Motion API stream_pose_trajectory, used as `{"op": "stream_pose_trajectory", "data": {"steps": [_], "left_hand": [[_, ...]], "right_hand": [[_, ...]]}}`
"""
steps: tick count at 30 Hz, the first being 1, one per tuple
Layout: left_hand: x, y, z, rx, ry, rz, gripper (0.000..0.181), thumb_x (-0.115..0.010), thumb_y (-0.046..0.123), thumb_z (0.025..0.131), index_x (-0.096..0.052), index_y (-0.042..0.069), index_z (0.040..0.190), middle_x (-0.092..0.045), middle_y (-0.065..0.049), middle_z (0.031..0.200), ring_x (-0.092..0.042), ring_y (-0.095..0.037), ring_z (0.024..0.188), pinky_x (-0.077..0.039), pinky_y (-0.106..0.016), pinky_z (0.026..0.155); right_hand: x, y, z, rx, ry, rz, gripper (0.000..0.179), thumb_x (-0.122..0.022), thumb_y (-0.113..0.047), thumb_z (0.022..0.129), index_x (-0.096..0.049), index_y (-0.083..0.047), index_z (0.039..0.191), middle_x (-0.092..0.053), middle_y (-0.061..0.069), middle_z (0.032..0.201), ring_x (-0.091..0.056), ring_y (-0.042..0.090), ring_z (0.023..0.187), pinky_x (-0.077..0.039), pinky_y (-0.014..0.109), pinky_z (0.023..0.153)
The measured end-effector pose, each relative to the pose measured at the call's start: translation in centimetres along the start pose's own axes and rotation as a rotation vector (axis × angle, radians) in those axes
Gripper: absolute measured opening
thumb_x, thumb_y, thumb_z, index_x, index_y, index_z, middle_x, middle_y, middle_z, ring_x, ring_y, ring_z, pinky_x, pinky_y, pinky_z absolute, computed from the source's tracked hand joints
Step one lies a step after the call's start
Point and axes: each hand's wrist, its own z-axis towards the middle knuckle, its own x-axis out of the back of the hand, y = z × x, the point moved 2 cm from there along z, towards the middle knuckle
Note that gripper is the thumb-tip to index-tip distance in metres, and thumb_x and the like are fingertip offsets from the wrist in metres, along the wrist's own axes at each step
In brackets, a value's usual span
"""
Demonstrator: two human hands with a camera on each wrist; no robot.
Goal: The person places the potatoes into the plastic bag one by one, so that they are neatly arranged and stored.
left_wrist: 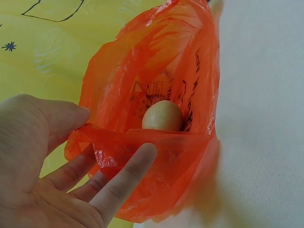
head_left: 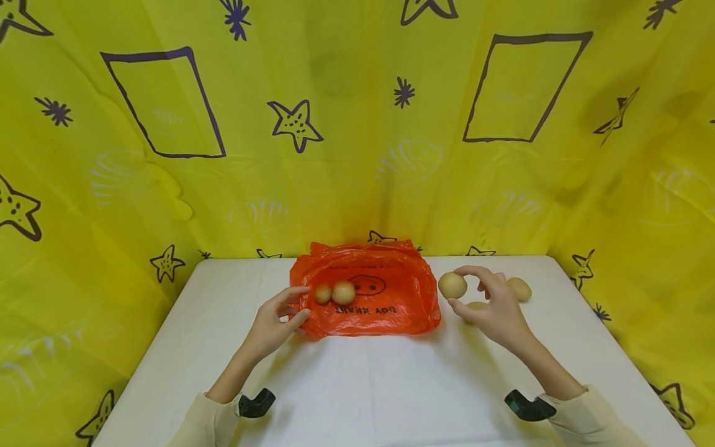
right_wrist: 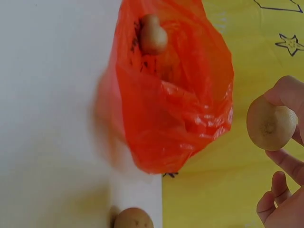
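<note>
In the head view a red plastic bag (head_left: 402,320) lies with its mouth spread on the white table. Two round pale-brown potatoes, a larger one (head_left: 343,293) and a smaller one (head_left: 323,293), rest inside. My left hand (head_left: 270,326) holds the bag's left rim; in the left wrist view the thin film (left_wrist: 156,156) runs between its digits. To the right of the bag, my right hand (head_left: 499,313) pinches another potato (head_left: 452,285) between thumb and fingertips, raised above the table. That potato (right_wrist: 268,126) shows a dark rough spot in the right wrist view.
Two more potatoes lie on the white table (head_left: 357,391) by my right hand: one (head_left: 519,289) beyond it and one (head_left: 475,306) partly hidden under its fingers. A yellow patterned curtain (head_left: 346,186) stands behind and along both sides of the table.
</note>
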Motion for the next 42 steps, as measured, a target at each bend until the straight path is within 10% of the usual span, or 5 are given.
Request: {"op": "stream_pose_trajectory", "data": {"steps": [28, 36, 42], "left_hand": [[0.0, 0.0, -0.2, -0.015, 0.001, 0.001, 0.042, -0.073, 0.007, 0.095, -0.063, 0.009, 0.136, -0.070, -0.018, 0.119, -0.071, -0.028, 0.091, -0.060, -0.026, 0.069], [0.0, 0.1, -0.3, -0.015, -0.004, -0.013, 0.044, -0.074, 0.008, 0.095, -0.061, 0.007, 0.137, -0.069, -0.020, 0.120, -0.071, -0.030, 0.092, -0.060, -0.025, 0.069], [0.0, 0.1, -0.2, -0.013, -0.003, 0.002, 0.042, -0.074, 0.006, 0.094, -0.063, 0.010, 0.135, -0.070, -0.018, 0.116, -0.071, -0.027, 0.089, -0.061, -0.027, 0.069]], "right_hand": [[-6.4, -5.9, 0.6, 0.087, -0.118, 0.180, 0.051, -0.088, -0.013, 0.078, -0.067, -0.022, 0.124, -0.067, -0.008, 0.111, -0.045, 0.022, 0.089, -0.040, 0.036, 0.068], [-9.8, -6.2, 0.8, 0.014, -0.168, 0.249, 0.048, -0.087, -0.018, 0.082, -0.066, -0.024, 0.124, -0.068, -0.008, 0.122, -0.055, 0.024, 0.109, -0.045, 0.047, 0.088], [-12.1, -6.0, 1.2, -0.054, -0.189, 0.257, 0.046, -0.086, -0.020, 0.083, -0.065, -0.025, 0.123, -0.065, -0.007, 0.122, -0.053, 0.030, 0.101, -0.044, 0.043, 0.077]]}}
